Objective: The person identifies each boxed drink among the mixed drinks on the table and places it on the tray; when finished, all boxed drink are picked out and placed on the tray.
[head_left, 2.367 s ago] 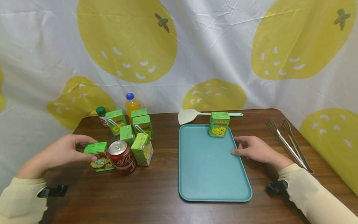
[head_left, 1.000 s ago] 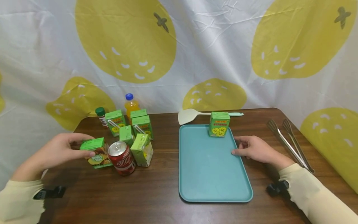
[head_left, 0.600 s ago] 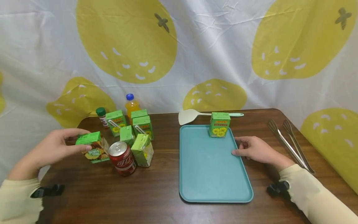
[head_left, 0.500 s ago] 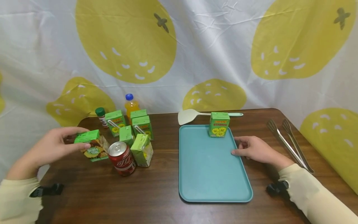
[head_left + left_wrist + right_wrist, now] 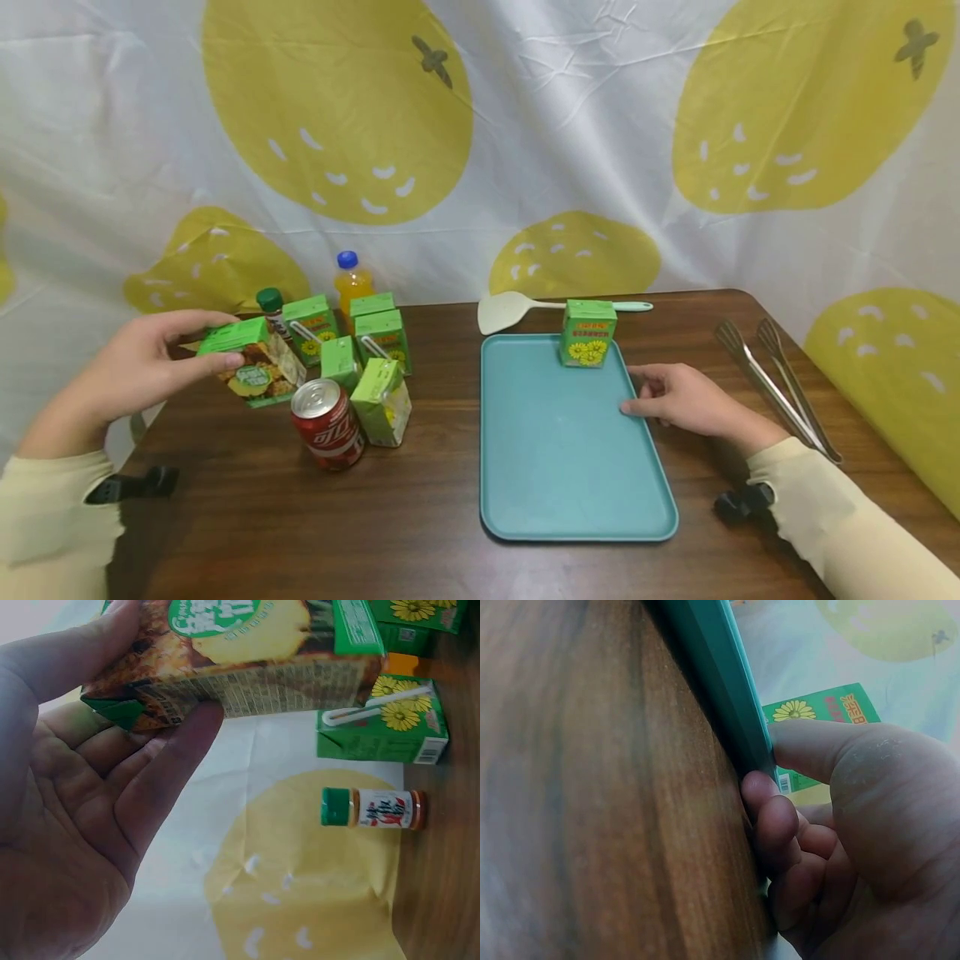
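My left hand pinches a green drink carton with a pineapple picture, thumb on one side and fingers on the other. In the left wrist view the carton is raised off the table and shows its printed side. A red cola can stands just in front and to the right of it. My right hand grips the right edge of a blue-green tray. The right wrist view shows the thumb over the tray rim and curled fingers below. On the tray's far right corner stands a green chrysanthemum drink carton.
Several green cartons cluster behind and beside the can. Behind them stand an orange drink bottle and a green-capped spice jar. A pale spatula lies behind the tray; metal tongs lie at the right.
My left hand has lifted the pineapple carton up and away from beside the can, back and to the left, tilting it. The right hand and tray have stayed in place.
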Motion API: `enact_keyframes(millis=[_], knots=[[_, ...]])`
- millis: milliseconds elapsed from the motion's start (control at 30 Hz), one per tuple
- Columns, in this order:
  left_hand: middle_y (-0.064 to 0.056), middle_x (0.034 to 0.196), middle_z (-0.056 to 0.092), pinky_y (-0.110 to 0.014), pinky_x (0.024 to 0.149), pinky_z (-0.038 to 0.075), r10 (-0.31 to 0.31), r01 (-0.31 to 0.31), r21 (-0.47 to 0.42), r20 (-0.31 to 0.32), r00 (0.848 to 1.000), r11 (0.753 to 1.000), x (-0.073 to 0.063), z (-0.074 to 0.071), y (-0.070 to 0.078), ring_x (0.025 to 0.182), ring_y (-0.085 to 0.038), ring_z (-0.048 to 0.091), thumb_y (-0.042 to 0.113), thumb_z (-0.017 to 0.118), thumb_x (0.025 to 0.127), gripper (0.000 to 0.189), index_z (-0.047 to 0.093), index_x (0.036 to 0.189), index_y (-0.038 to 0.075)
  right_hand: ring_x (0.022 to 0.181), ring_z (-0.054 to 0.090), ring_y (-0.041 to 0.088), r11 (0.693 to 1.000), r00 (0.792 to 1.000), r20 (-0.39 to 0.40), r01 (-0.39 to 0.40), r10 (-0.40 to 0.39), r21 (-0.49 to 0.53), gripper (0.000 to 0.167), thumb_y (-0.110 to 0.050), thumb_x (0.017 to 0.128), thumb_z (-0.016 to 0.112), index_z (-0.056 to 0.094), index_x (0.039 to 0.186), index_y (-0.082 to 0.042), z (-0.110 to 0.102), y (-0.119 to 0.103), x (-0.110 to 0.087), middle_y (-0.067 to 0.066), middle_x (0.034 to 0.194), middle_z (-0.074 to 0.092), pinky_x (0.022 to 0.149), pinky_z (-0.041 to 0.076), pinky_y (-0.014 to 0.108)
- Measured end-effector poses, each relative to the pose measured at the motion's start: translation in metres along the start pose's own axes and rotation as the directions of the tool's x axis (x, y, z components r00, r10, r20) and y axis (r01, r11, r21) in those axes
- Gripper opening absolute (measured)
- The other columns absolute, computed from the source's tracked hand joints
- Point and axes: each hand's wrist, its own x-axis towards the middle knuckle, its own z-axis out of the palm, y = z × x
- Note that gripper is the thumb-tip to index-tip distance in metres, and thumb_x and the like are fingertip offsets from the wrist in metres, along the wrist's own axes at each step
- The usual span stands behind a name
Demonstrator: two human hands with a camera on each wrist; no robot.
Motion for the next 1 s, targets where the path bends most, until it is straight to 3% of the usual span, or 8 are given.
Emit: enact_keyframes(millis=[133,367,667,1000], knots=[[0.002,0.107,0.073,-0.023,0.062,0.054,0.017,-0.017,0.006,-0.005,1.000,1.000,0.007,-0.002,0.005,0.074,-0.007,0.071,0.012,0.089,0.097,0.043,0.076,0.136,0.002,0.064,0.060,0.017,1.000,1.000,-0.001,0.000,0.000,-0.001,0.078,-0.031,0.098,0.087,0.055,0.154,0.014,0.000,0.001,0.000,0.000,0.078,0.065,0.055,0.046,0.030],[0.006,0.100,0.075,-0.021,0.061,0.053,0.059,-0.059,0.006,-0.028,0.998,0.998,0.016,-0.002,0.015,0.071,-0.007,0.070,0.011,0.089,0.095,0.040,0.078,0.132,0.003,0.064,0.058,0.017,1.000,1.000,0.005,-0.011,0.011,-0.002,0.079,-0.033,0.099,0.087,0.054,0.154,0.014,0.000,0.001,-0.001,0.000,0.078,0.064,0.056,0.045,0.030],[-0.012,0.111,0.077,-0.019,0.066,0.052,0.083,-0.082,0.030,-0.013,0.996,0.996,0.027,0.002,0.028,0.078,-0.006,0.070,0.016,0.090,0.096,0.042,0.078,0.134,0.004,0.064,0.058,0.017,1.000,1.000,0.002,-0.011,0.011,-0.007,0.079,-0.032,0.099,0.087,0.054,0.154,0.014,-0.002,-0.001,-0.001,0.000,0.078,0.064,0.056,0.044,0.030],[-0.009,0.106,0.077,-0.020,0.068,0.053,0.142,-0.142,0.014,-0.009,0.990,0.990,0.039,0.014,0.046,0.078,-0.009,0.069,0.017,0.089,0.097,0.036,0.080,0.131,0.008,0.064,0.058,0.017,1.000,1.000,0.011,-0.011,0.011,0.007,0.079,-0.032,0.099,0.086,0.054,0.155,0.013,-0.001,0.000,0.000,0.000,0.077,0.063,0.056,0.044,0.030]])
